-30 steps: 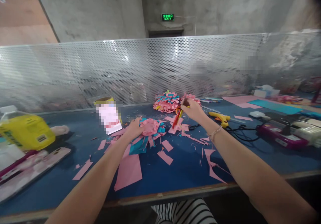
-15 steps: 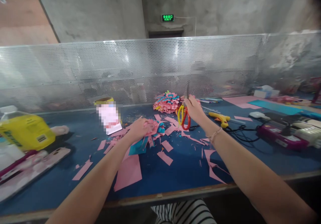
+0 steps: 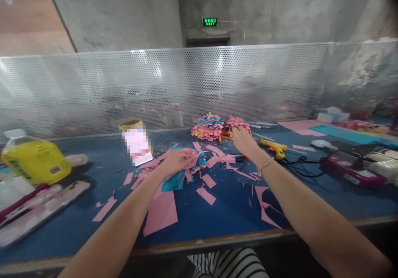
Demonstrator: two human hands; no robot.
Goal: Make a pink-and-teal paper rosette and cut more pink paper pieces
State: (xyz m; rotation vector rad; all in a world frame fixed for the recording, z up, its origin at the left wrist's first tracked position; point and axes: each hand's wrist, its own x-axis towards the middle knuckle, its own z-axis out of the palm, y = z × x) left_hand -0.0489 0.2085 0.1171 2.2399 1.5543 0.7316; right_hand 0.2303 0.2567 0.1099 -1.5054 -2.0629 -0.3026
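Fingers of my left hand (image 3: 176, 162) are closed on a frilly pink and blue paper piece (image 3: 196, 158) low over the table. My right hand (image 3: 243, 140) reaches farther back, beside a small pink paper flower (image 3: 238, 122), its fingers apart and partly hidden. A bit of red handle (image 3: 245, 158), apparently the scissors, shows below that hand; their blades are hidden. To its left stands a layered pink and blue paper flower (image 3: 207, 128). Blue paper (image 3: 173, 181) and a large pink sheet (image 3: 161, 213) lie below my left hand.
Pink scraps (image 3: 205, 196) litter the blue table (image 3: 192, 222). A yellow glue gun (image 3: 275, 147) and a purple power strip (image 3: 351, 172) with cables lie right. At left are a yellow bottle (image 3: 35, 159) and a phone (image 3: 70, 193). A perforated metal screen (image 3: 124, 87) spans the back.
My right hand has lowered, and the scissors it held upright are now mostly out of sight behind it. My left hand stays on the paper piece. The view has shifted slightly.
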